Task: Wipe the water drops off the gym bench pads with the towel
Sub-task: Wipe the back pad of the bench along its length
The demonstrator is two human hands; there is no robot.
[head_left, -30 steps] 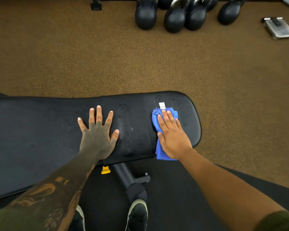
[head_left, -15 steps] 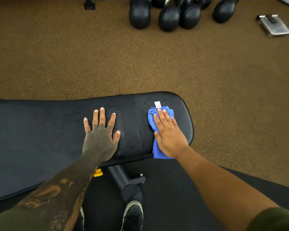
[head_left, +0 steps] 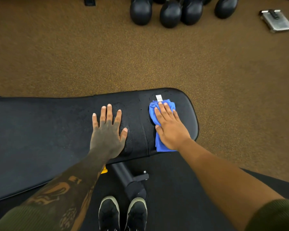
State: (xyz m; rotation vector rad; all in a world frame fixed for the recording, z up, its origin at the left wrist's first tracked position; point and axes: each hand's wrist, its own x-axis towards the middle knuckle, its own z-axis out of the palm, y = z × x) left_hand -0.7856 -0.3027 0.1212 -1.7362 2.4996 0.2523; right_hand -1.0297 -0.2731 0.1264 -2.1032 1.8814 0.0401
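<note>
Right hand (head_left: 171, 130): flat, fingers straight, pressing the blue towel (head_left: 159, 145) onto the seat pad (head_left: 188, 114).
Left hand (head_left: 107, 130): fingers spread, palm flat on the back pad (head_left: 40, 130).

Brown speckled floor (head_left: 57, 55), kettlebells (head_left: 170, 14), perhaps a scale (head_left: 276, 20)

Black gym bench, two pads end to end: long pad (head_left: 40, 130) left, short seat pad (head_left: 187, 114) right, narrow seam between. Left hand (head_left: 107, 132) flat on long pad, fingers spread. Blue towel (head_left: 158, 145) on seat pad, white tag (head_left: 159, 98) at far end, right hand (head_left: 171, 129) flat on top of it. Water drops (head_left: 148, 120) near seam. Brown speckled floor (head_left: 73, 55) beyond: round black weights (head_left: 170, 15) clustered, grey flat device (head_left: 276, 20) far right. Black mat (head_left: 182, 180) under bench, shoes (head_left: 123, 212) on it.
</note>
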